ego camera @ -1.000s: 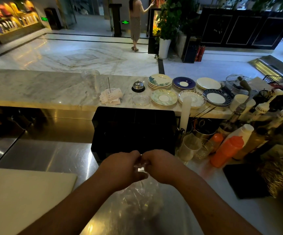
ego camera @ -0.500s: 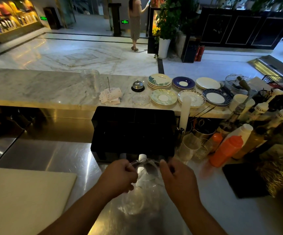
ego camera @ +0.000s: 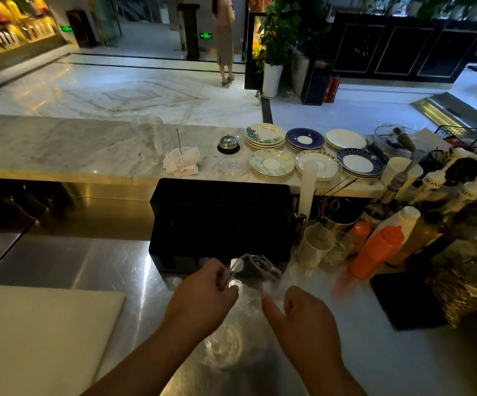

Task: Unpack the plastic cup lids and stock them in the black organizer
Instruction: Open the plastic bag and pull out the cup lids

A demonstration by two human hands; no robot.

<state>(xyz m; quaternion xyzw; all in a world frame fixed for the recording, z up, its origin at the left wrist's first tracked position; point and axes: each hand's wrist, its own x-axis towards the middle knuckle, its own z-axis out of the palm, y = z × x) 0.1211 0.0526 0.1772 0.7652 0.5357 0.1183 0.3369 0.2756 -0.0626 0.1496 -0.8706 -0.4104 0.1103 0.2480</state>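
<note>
A clear plastic bag [ego camera: 248, 284] of cup lids lies on the steel counter in front of me, its mouth pulled open toward the black organizer [ego camera: 220, 224]. My left hand [ego camera: 203, 298] pinches the bag's left edge. My right hand [ego camera: 303, 315] grips the right edge, fingers curled on the film. The clear lids [ego camera: 226, 341] show faintly through the plastic lower in the bag, between my forearms. The organizer stands just beyond the bag against the marble ledge; its compartments are too dark to see into.
A pale cutting board [ego camera: 37, 338] lies at the left. Orange squeeze bottles [ego camera: 374, 250], glasses [ego camera: 314, 247] and syrup bottles crowd the right. A black mat [ego camera: 403, 298] sits right of my hand. Saucers [ego camera: 271, 162], a bell [ego camera: 228, 144] and receipts [ego camera: 181, 161] rest on the marble ledge.
My hands were together at the bag's knotted top; they have drawn apart sideways and the bag's mouth has spread open between them.
</note>
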